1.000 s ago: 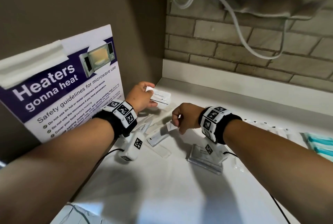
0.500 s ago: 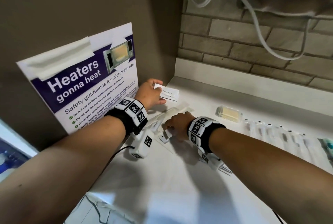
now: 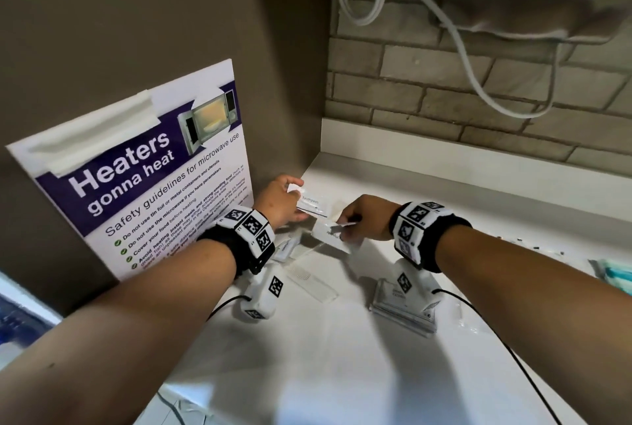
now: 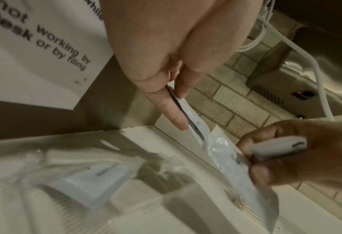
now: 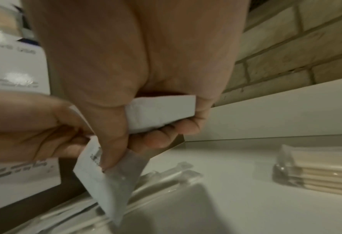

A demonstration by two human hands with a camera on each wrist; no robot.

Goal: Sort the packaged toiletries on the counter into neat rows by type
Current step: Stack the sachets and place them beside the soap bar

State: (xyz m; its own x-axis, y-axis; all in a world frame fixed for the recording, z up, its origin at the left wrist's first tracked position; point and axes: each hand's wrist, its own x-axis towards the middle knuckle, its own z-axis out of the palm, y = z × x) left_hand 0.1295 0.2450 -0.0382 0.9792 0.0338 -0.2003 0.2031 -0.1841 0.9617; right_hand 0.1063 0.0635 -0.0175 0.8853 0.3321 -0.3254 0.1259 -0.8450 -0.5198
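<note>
My left hand (image 3: 294, 199) hovers near the counter's back left corner, beside the poster. It pinches a thin stack of white toothpaste packets (image 3: 313, 204), which the left wrist view shows edge-on (image 4: 188, 110). Just right of it my right hand (image 3: 346, 230) grips one white packet (image 5: 160, 114) in its curled fingers. Its thumb pins a second white sachet (image 5: 105, 182) that hangs down. The two hands almost touch. Below them lie more clear-wrapped items, among them a wrapped comb (image 3: 307, 278).
The microwave poster (image 3: 154, 185) leans on the left wall. A flat clear packet stack (image 3: 403, 310) lies under my right wrist. A bundle of pale sticks (image 5: 314, 172) sits further right. Teal packets (image 3: 615, 272) lie at the right edge. A brick wall backs the white counter (image 3: 342, 373).
My right hand dipped into the pile of wrapped items, then rose with white packets toward my left hand. The left hand kept holding its toothpaste packets in about the same spot.
</note>
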